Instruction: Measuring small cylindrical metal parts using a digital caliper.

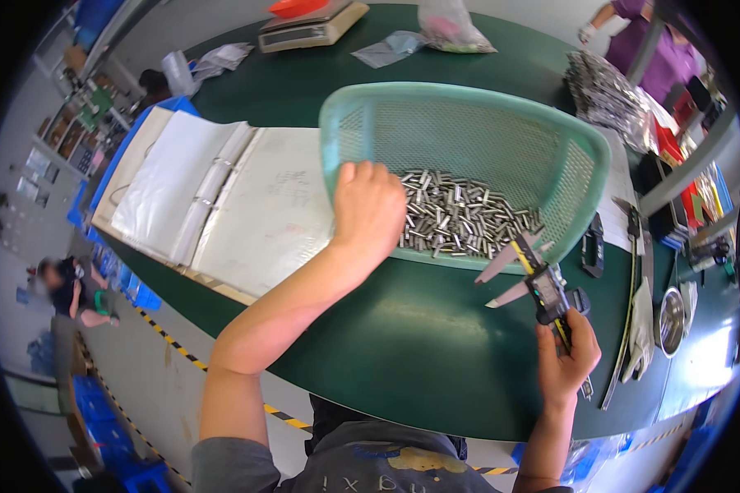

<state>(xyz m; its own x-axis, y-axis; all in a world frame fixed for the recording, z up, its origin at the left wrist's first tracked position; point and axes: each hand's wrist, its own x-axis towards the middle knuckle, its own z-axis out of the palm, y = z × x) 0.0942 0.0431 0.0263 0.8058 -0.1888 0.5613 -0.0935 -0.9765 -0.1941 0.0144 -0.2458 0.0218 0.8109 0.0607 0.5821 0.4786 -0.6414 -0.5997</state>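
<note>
My right hand (569, 355) grips a digital caliper (548, 294) by its beam. Its jaws point up and left, a little apart, over the basket's near rim, and I see no part between them. At the left end of a green mesh plastic basket (477, 103), my left hand (368, 207) is closed, with the fingers curled down inside the rim. Whatever those fingers hold is hidden by the back of the hand. Short shiny metal pins (460, 215) lie in a loose heap on the basket floor, right beside the left hand.
An open ring binder (259, 205) lies left of the basket. Behind stand a scale (312, 26) and plastic bags (452, 29). To the right are another caliper (594, 245), a glove (640, 333), a metal bowl (671, 320) and bagged parts (604, 99). A purple-shirted person (645, 53) is at the far right.
</note>
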